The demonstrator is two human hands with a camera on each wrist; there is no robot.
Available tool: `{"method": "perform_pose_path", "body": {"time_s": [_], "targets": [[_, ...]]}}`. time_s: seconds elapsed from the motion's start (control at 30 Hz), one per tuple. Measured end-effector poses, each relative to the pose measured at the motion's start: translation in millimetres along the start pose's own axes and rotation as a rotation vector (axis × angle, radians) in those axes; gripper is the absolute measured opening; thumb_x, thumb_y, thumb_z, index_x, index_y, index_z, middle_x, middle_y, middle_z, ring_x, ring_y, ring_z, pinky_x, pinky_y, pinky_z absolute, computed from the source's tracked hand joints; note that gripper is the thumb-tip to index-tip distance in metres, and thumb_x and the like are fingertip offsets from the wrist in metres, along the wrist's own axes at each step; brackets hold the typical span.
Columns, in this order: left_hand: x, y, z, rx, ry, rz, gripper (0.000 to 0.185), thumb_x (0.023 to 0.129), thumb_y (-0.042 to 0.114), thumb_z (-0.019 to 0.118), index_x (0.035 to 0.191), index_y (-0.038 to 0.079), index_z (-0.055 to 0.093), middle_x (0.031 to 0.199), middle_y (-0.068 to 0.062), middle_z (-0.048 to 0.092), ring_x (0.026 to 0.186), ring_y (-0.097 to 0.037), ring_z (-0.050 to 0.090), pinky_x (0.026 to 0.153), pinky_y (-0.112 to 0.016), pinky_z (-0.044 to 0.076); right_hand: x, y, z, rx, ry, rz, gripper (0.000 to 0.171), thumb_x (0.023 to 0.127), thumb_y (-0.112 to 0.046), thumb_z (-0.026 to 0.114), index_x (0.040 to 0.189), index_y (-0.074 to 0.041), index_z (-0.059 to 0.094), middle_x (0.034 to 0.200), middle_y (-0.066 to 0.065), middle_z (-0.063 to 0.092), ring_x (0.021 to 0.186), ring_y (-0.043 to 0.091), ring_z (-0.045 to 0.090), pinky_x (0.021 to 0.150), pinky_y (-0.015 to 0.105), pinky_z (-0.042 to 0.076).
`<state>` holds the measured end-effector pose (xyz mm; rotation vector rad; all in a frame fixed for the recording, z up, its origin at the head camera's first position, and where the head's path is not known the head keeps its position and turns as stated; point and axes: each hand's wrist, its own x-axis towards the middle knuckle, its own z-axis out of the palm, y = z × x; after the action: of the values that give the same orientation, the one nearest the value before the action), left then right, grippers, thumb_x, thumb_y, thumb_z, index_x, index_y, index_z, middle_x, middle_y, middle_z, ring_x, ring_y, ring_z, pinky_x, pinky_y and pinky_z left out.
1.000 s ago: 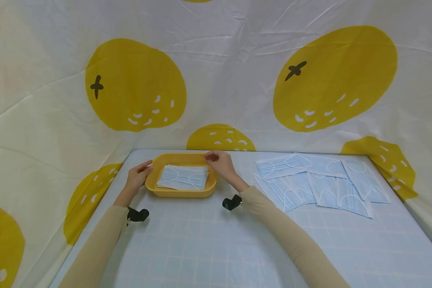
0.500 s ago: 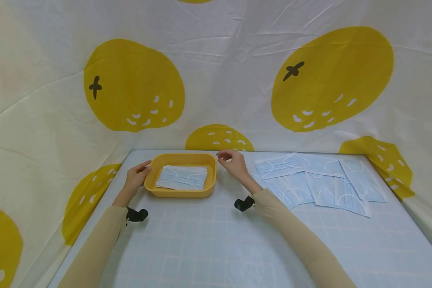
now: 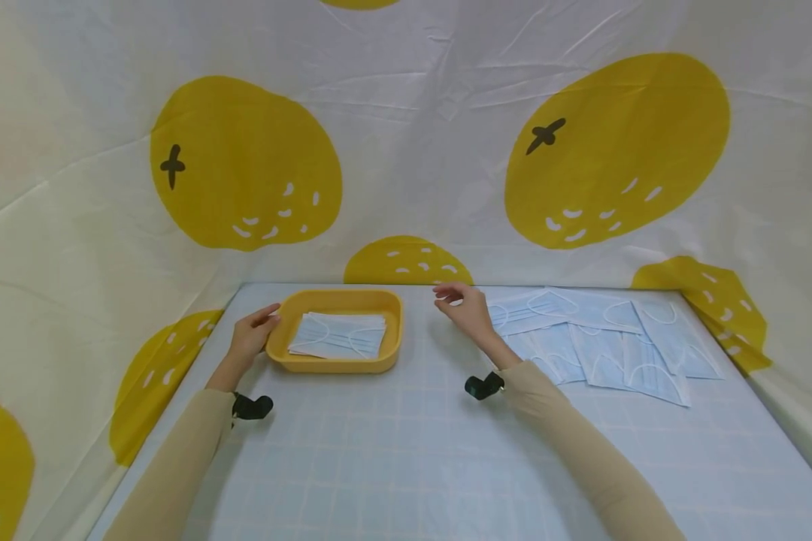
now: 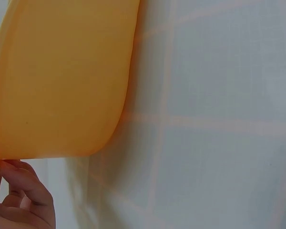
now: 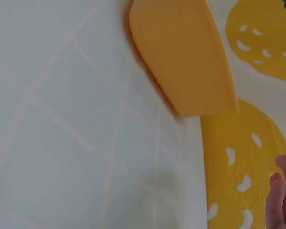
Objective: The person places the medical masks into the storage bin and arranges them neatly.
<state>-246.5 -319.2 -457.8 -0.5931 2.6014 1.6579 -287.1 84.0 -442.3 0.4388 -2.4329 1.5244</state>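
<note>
My left grip (image 3: pixel 249 336) pinches the tray (image 3: pixel 345 303). A gap off its edge, my right grip (image 3: pixel 469 312) — empty, loosely curved — hovers near the loose masks (image 3: pixel 597 352).

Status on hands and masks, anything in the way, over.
Left hand holding yellow tray; right hand clear of it. Mask stack in tray, loose masks spread at right. Right forearm partly hides loose masks in head view.

From the person, I see a smooth, matt plastic tray (image 3: pixel 334 366) toward eleven o'clock, papery pleated masks (image 3: pixel 602 347) at one, creased, faintly glossy sheeting (image 3: pixel 422 165) at twelve.
</note>
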Motion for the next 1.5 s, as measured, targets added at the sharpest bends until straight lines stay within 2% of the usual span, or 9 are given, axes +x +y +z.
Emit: {"method": "perform_pose_path", "body": {"time_s": [0.2,0.37,0.47,0.67,0.83,0.97,1.13,1.4,1.5], "targets": [[2.0,-2.9,-2.5,0.008,0.009,0.004,0.046,0.101,0.027,0.049,0.145,0.016,0.045,0.135,-0.016,0.047,0.098,-0.017,0.05,0.064,-0.012,0.049,-2,11,-17,-0.014,0.031,0.012,0.022,0.083,-0.003,0.072,0.105,0.0,0.07,0.099,0.017,0.072,0.087,0.029,0.066,0.08,0.037,0.055],[2.5,-4.6,-4.1,0.012,-0.003,0.004,0.046,0.101,0.028,0.048,0.146,0.017,0.043,0.138,-0.017,0.046,0.103,-0.021,0.049,0.065,-0.011,0.049,-8,22,-30,-0.071,0.012,0.03,0.02,0.085,-0.006,0.071,0.105,-0.002,0.07,0.101,0.015,0.071,0.088,0.028,0.066,0.081,0.038,0.055],[1.4,-4.1,-5.0,0.017,-0.006,0.009,0.046,0.101,0.028,0.049,0.145,0.017,0.043,0.136,-0.017,0.047,0.099,-0.019,0.05,0.065,-0.011,0.049,-12,27,-37,-0.103,-0.018,0.048,0.02,0.086,-0.008,0.071,0.105,-0.004,0.07,0.102,0.014,0.071,0.089,0.027,0.066,0.082,0.041,0.055],[0.1,-3.6,-7.5,0.019,-0.002,0.016,0.046,0.101,0.028,0.05,0.145,0.016,0.045,0.129,-0.015,0.049,0.088,-0.012,0.05,0.063,-0.013,0.049,-19,38,-53,-0.143,-0.055,0.016,0.02,0.085,-0.007,0.072,0.104,-0.003,0.07,0.099,0.015,0.072,0.087,0.029,0.067,0.082,0.047,0.054],[0.5,-4.0,-8.1,0.02,-0.007,0.025,0.046,0.101,0.027,0.049,0.145,0.015,0.045,0.128,-0.015,0.049,0.083,-0.008,0.05,0.061,-0.014,0.049,-23,49,-72,-0.174,-0.051,0.038,0.024,0.085,-0.008,0.072,0.108,-0.003,0.069,0.098,0.016,0.071,0.087,0.029,0.066,0.083,0.044,0.053],[1.0,-4.4,-7.5,0.024,-0.013,0.037,0.046,0.101,0.029,0.05,0.145,0.014,0.045,0.129,-0.015,0.049,0.083,-0.008,0.05,0.061,-0.014,0.049,-25,57,-88,-0.199,-0.043,0.09,0.029,0.085,-0.011,0.072,0.113,-0.003,0.066,0.1,0.017,0.071,0.088,0.029,0.065,0.079,0.033,0.053],[0.3,-3.9,-6.4,0.025,-0.017,0.054,0.047,0.1,0.029,0.051,0.144,0.013,0.045,0.126,-0.014,0.05,0.078,-0.003,0.051,0.059,-0.014,0.048,-26,70,-107,-0.198,-0.023,0.142,0.035,0.086,-0.015,0.072,0.119,-0.004,0.064,0.104,0.018,0.07,0.091,0.027,0.065,0.072,0.012,0.045],[-1.0,-1.9,-4.1,0.012,-0.013,0.043,0.047,0.1,0.03,0.052,0.144,0.014,0.046,0.129,-0.014,0.051,0.074,0.002,0.05,0.057,-0.015,0.048,-28,86,-131,-0.18,0.005,0.23,0.047,0.087,-0.025,0.072,0.127,-0.005,0.058,0.112,0.02,0.068,0.09,0.015,0.062,0.07,0.006,0.044],[-1.7,-0.8,-3.9,0.011,-0.014,0.036,0.047,0.1,0.03,0.051,0.144,0.014,0.045,0.13,-0.014,0.05,0.075,0.003,0.05,0.058,-0.015,0.048,-28,90,-140,-0.189,0.012,0.256,0.051,0.087,-0.027,0.071,0.13,-0.006,0.055,0.114,0.021,0.067,0.092,0.018,0.062,0.07,0.006,0.043]]}}
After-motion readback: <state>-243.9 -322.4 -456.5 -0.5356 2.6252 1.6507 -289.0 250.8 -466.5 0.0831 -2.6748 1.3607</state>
